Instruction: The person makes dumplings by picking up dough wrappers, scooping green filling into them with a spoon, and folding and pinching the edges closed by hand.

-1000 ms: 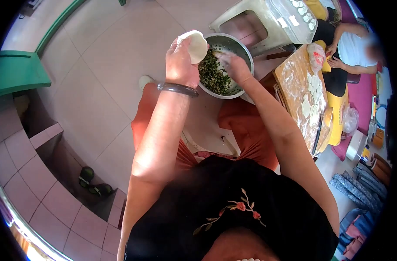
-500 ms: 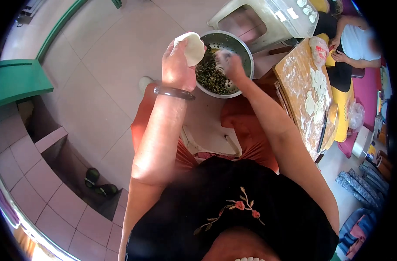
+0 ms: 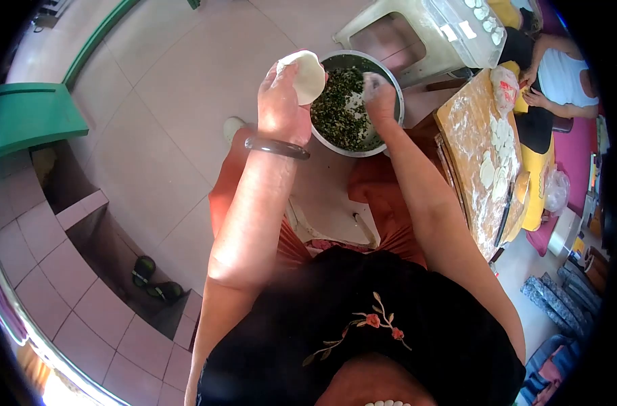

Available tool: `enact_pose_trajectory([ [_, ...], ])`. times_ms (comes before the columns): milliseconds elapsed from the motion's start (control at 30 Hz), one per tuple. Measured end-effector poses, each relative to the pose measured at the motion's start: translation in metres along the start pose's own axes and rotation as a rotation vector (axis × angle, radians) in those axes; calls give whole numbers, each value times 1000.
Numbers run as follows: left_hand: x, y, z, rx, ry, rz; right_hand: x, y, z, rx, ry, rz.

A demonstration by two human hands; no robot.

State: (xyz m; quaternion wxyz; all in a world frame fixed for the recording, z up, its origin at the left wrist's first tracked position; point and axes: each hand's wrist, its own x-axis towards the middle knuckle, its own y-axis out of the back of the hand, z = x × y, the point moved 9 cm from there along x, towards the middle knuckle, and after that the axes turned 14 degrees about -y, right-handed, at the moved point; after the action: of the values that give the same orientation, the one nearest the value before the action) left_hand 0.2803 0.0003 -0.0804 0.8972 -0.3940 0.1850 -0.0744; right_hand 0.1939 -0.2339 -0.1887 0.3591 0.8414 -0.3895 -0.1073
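My left hand [image 3: 281, 101] is closed on a round, pale dumpling wrapper [image 3: 310, 78], held up beside the left rim of a metal bowl [image 3: 398, 111]. Dark green chopped filling [image 3: 335, 115] lies in the bowl, heaped toward its left side. Over the bowl's right part is my right hand [image 3: 380, 100], its fingers curled and whitish, pointing down at the filling. Whatever those fingers hold, if anything, is hidden.
To the right, a floured wooden board [image 3: 463, 115] carries several flat wrappers [image 3: 501, 142] and a plastic bag [image 3: 505, 88]. Beyond it sits another person [image 3: 562, 74]. A plastic stool [image 3: 430, 51] supports a clear box [image 3: 467, 30] holding dumplings. Dark slippers [image 3: 144, 271] lie at lower left.
My right hand has shifted right within the bowl, uncovering more filling. My left hand still holds the wrapper. The whole view has moved slightly.
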Motion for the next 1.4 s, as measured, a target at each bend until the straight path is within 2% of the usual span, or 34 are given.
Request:
enact_pose_trajectory([
  [33,2,1,2,-7,-8,9,-5,-11,-11,11,36,-36],
  [100,3,1,-2,-20,-4,11,-41,-35,-53,-33,382,-259],
  [133,3,2,-3,-25,-4,13,-58,-44,-61,-141,389,-389],
  [233,5,3,-6,-44,-24,-16,-99,-35,-62,-226,433,-552],
  [300,8,7,-10,-97,-81,-49,-112,-13,-60,-186,556,-626],
  [367,7,14,-7,-82,-86,63,-90,-15,-30,-393,-69,-836],
  [433,4,14,-3,-72,-44,103,-73,10,-60,-333,137,-626],
  [467,8,15,-6,-51,-50,61,-71,17,-67,-269,144,-548],
  [500,7,10,-2,-72,-79,19,-72,16,-61,-180,41,-548],
  [567,10,11,-4,-60,-86,-1,-87,3,-58,-12,9,-604],
  [633,7,7,0,-35,-45,15,-104,-16,-72,-33,249,-641],
  [733,5,5,0,-26,-36,14,-83,-29,-45,-30,200,-516],
  [833,6,4,0,-27,-30,10,-39,-7,-28,18,68,-255],
  [900,4,2,2,-9,-22,16,-16,18,2,28,-278,-162],
  [933,4,2,3,1,-20,22,1,20,53,125,-328,-95],
  [1033,3,-1,-1,-10,2,5,8,58,75,188,-369,116],
  [1133,0,-5,-2,-14,4,-22,9,54,97,55,-549,91],
  [1233,1,-2,0,-6,-6,-8,21,30,114,500,-622,117],
  [1333,4,-1,1,-15,-21,-6,33,-22,113,810,-660,-174],
  [1400,6,-2,-2,-16,-16,-8,30,-48,100,777,-691,-360],
])
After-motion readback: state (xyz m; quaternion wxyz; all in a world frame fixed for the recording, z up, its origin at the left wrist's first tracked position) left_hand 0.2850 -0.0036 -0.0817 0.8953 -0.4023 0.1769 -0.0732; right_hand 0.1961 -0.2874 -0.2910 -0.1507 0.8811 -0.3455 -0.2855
